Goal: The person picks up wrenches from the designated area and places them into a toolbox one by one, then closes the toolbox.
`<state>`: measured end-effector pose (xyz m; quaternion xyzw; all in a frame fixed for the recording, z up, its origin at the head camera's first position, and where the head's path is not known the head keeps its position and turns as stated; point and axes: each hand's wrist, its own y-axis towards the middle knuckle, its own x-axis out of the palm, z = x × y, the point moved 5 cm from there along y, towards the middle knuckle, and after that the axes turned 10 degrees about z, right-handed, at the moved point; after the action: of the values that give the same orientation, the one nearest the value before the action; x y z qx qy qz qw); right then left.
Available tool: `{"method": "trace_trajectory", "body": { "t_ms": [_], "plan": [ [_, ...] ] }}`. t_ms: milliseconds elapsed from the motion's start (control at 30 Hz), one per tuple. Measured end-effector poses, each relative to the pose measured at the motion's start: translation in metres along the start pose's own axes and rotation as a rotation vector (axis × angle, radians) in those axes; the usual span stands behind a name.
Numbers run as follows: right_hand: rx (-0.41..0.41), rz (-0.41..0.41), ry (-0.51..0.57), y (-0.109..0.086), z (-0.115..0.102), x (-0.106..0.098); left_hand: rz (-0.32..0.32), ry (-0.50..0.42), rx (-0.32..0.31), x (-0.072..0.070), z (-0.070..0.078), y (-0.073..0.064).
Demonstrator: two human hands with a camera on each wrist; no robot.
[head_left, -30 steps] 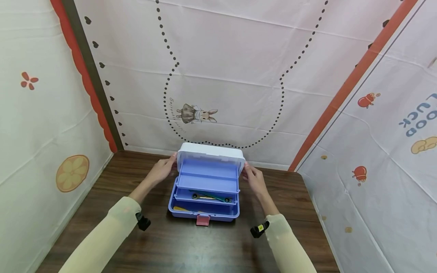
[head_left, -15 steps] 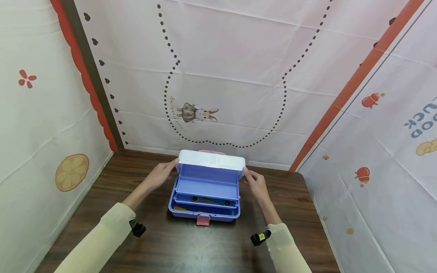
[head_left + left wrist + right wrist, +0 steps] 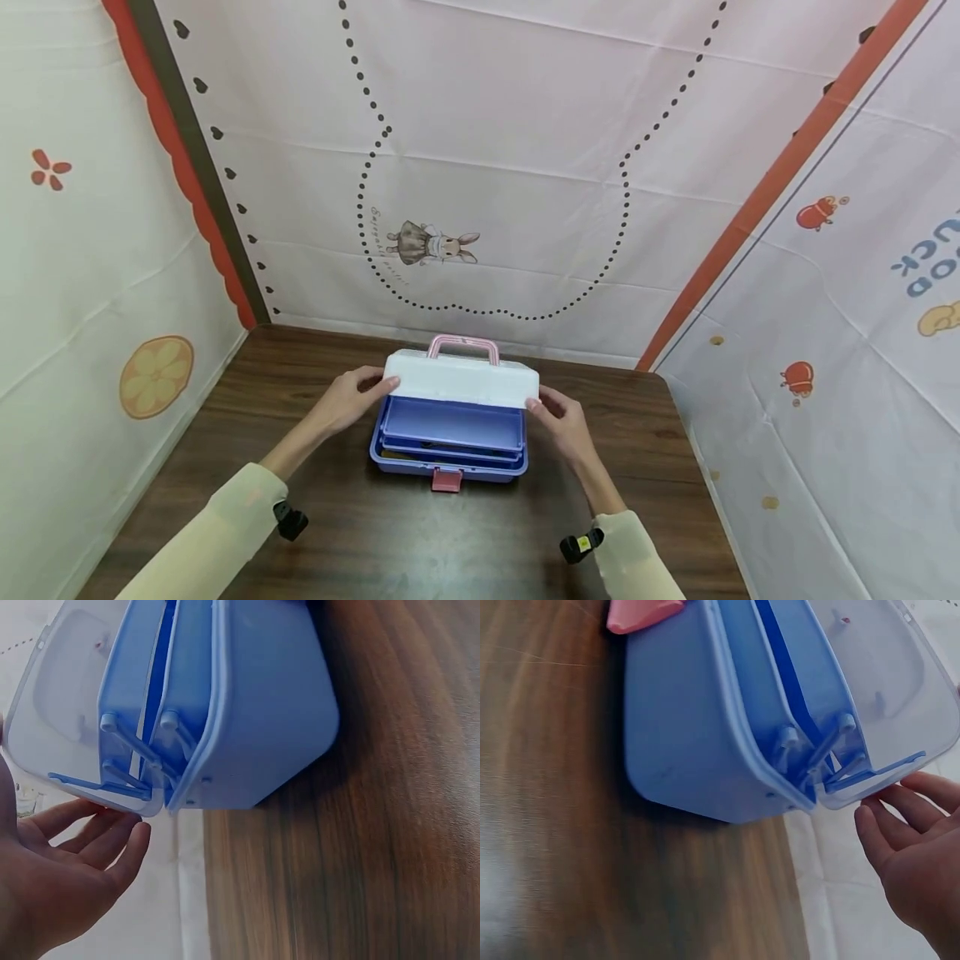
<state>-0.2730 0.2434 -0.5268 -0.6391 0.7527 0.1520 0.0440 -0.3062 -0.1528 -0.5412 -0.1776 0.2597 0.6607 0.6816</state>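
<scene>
A blue toolbox [image 3: 405, 469] stands on the table with its whitish translucent lid [image 3: 461, 381] partly raised, tilted over the stepped trays [image 3: 453, 421]. My left hand [image 3: 348, 404] holds the lid's left end, thumb on its front. At the opposite end my right hand [image 3: 567, 425] grips the lid the same way. In both wrist views, fingers of the left hand [image 3: 71, 862] and right hand [image 3: 922, 851] touch the lid's side rim, near the blue hinge arms [image 3: 135, 742]. A pink handle [image 3: 463, 342] stands up on the lid. The tools inside are mostly hidden.
A pink latch [image 3: 447, 480] hangs at the toolbox's front. The brown wood-grain table [image 3: 442, 542] is bounded by a printed white cloth wall [image 3: 510, 250] close behind the box, with more cloth at both sides.
The lid has swung forward and down in both hands, bringing its pink handle into view. The trays have folded lower and back into the box, covering the wrenches seen before.
</scene>
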Motion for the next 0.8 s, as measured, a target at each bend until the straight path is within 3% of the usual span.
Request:
{"method": "trace_trajectory", "body": {
  "t_ms": [267, 533, 800],
  "plan": [
    [0.005, 0.025, 0.039, -0.020, 0.010, 0.005, 0.010, 0.017, 0.053, 0.004, -0.001, -0.015],
    [-0.065, 0.068, -0.122, -0.038, 0.015, 0.008, 0.044, -0.007, 0.173, 0.011, -0.005, -0.028],
    [-0.138, 0.075, -0.189, -0.045, 0.022, 0.010, 0.037, 0.066, 0.154, 0.015, -0.010, -0.038]
  ]
}}
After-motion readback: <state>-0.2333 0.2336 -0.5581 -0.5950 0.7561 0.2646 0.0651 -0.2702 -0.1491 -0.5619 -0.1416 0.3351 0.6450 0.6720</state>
